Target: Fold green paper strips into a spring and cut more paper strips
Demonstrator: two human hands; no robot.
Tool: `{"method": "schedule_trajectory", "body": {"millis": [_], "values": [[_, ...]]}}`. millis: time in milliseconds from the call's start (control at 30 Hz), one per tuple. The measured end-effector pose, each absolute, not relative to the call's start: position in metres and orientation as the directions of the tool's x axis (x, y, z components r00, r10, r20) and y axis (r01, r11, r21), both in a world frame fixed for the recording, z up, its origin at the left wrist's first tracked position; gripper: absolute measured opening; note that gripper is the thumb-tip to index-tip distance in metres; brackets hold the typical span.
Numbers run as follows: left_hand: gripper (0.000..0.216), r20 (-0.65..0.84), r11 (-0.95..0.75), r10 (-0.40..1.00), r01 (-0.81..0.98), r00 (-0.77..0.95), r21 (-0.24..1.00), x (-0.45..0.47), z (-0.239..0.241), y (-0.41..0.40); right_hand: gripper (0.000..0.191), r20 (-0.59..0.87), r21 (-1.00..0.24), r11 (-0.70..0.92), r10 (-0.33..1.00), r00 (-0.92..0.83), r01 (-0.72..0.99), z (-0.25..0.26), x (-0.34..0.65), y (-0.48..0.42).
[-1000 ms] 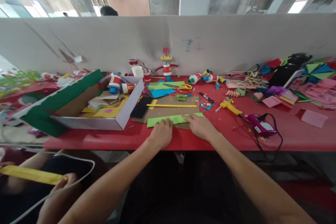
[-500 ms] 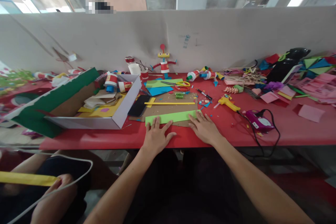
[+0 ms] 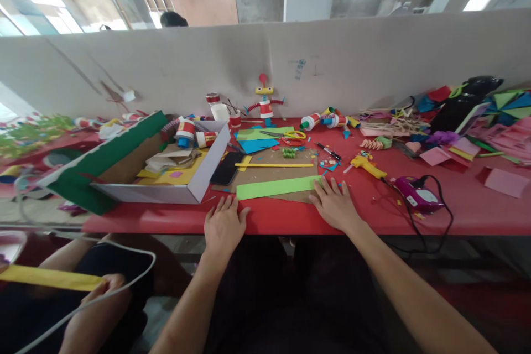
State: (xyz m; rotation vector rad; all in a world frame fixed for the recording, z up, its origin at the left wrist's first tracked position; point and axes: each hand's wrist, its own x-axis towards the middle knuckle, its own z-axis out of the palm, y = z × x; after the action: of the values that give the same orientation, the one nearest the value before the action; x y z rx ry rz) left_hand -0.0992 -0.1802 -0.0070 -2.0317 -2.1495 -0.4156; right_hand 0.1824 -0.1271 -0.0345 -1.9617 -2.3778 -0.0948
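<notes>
A light green paper strip (image 3: 277,187) lies flat in front of me, partly over a brown cardboard sheet (image 3: 286,198). My left hand (image 3: 224,227) rests palm down on the red tabletop, fingers apart, just off the strip's left end. My right hand (image 3: 334,204) lies flat with spread fingers at the strip's right end, its fingertips touching or very close to it. Beyond the green strip lies a thin yellow strip (image 3: 274,165). A green coiled paper spring (image 3: 289,152) sits behind that. Neither hand holds anything.
An open box (image 3: 149,194) and a phone (image 3: 225,168) stand left. Scissors (image 3: 295,134) lie behind the cardboard, near a paper robot figure (image 3: 264,106). At right are a yellow glue gun (image 3: 368,166) and a purple device (image 3: 417,194). A co-worker's hand (image 3: 108,293) holds yellow paper.
My left hand has slid off the green strip to the left, onto the tabletop. My right hand has shifted slightly right. The view has turned a little to the left.
</notes>
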Motion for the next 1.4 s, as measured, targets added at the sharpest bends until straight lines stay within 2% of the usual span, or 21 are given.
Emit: {"method": "schedule_trajectory", "body": {"millis": [67,133,167,233,333,400,467,533,600,667,733,767,833,867,933,1100,1233,1333,1400], "values": [[0.035,0.357,0.093,0.927,0.992,-0.118,0.088,-0.094,0.005,-0.172,0.060,0.094,0.019,0.183,0.978,-0.184,0.983,-0.035,0.182,-0.128],[0.032,0.366,-0.030,0.931,0.997,0.000,0.078,-0.083,0.015,-0.156,0.059,0.104,0.023,0.182,0.977,-0.184,0.983,-0.036,0.182,-0.129],[0.033,0.316,-0.123,0.944,0.989,0.092,0.080,-0.077,0.018,-0.145,0.059,0.109,0.024,0.185,0.977,-0.186,0.983,-0.037,0.182,-0.129],[0.035,0.148,-0.197,0.972,0.975,0.181,0.105,-0.065,0.022,-0.121,0.059,0.121,0.021,0.190,0.974,-0.191,0.982,-0.039,0.182,-0.128],[0.045,-0.109,-0.171,0.977,0.979,0.183,0.111,-0.056,0.025,-0.088,0.058,0.146,-0.008,0.199,0.970,-0.195,0.980,-0.042,0.184,-0.126],[0.042,-0.184,-0.176,0.963,0.976,0.198,0.129,-0.057,0.028,-0.074,0.056,0.220,-0.063,0.214,0.956,-0.196,0.975,-0.041,0.184,-0.126],[0.030,-0.201,-0.194,0.954,0.969,0.223,0.153,-0.061,0.031,-0.068,0.053,0.347,-0.186,0.255,0.920,-0.180,0.949,-0.036,0.183,-0.128],[0.019,-0.146,-0.210,0.953,0.928,0.264,0.308,-0.065,0.034,-0.070,0.048,0.465,-0.392,0.287,0.882,-0.081,0.874,-0.029,0.178,-0.132],[0.018,-0.062,-0.187,0.956,0.761,0.286,0.622,-0.066,0.035,-0.078,0.047,0.503,-0.634,0.271,0.856,0.121,0.724,-0.020,0.171,-0.136],[0.024,-0.059,-0.066,0.964,0.447,0.261,0.892,-0.062,0.035,-0.089,0.057,0.463,-0.816,0.238,0.815,0.349,0.527,-0.012,0.162,-0.140],[0.031,-0.135,0.093,0.962,0.182,0.236,0.979,-0.054,0.034,-0.100,0.065,0.341,-0.927,0.207,0.810,0.476,0.312,-0.005,0.152,-0.143],[0.033,-0.165,0.148,0.958,0.089,0.233,0.985,-0.050,0.034,-0.105,0.064,0.248,-0.965,0.176,0.857,0.453,0.195,-0.001,0.147,-0.145],[0.033,-0.195,0.205,0.945,-0.012,0.264,0.979,-0.042,0.035,-0.115,0.055,0.058,-0.998,0.063,0.974,0.220,-0.017,0.004,0.136,-0.148],[0.032,-0.203,0.220,0.933,-0.023,0.296,0.975,-0.039,0.036,-0.120,0.050,-0.006,-0.997,0.000,0.998,0.068,-0.081,0.006,0.132,-0.149],[0.031,-0.251,0.262,0.897,0.018,0.364,0.965,-0.038,0.037,-0.128,0.041,-0.062,-0.990,-0.072,0.995,-0.082,-0.123,0.009,0.125,-0.149],[0.033,-0.340,0.315,0.844,0.128,0.414,0.940,-0.058,0.034,-0.140,0.033,-0.160,-0.984,-0.164,0.985,-0.069,-0.065,0.015,0.138,-0.133],[0.032,-0.398,0.336,0.814,0.215,0.423,0.917,-0.074,0.031,-0.144,0.030,-0.218,-0.974,-0.215,0.975,0.037,-0.078,0.028,0.171,-0.112],[0.032,-0.416,0.347,0.799,0.231,0.433,0.909,-0.079,0.032,-0.147,0.026,-0.202,-0.977,-0.198,0.978,0.058,-0.077,0.039,0.195,-0.100],[0.030,-0.411,0.335,0.803,0.244,0.431,0.910,-0.080,0.035,-0.147,0.025,-0.131,-0.985,-0.112,0.980,0.150,-0.132,0.043,0.208,-0.094]]}}
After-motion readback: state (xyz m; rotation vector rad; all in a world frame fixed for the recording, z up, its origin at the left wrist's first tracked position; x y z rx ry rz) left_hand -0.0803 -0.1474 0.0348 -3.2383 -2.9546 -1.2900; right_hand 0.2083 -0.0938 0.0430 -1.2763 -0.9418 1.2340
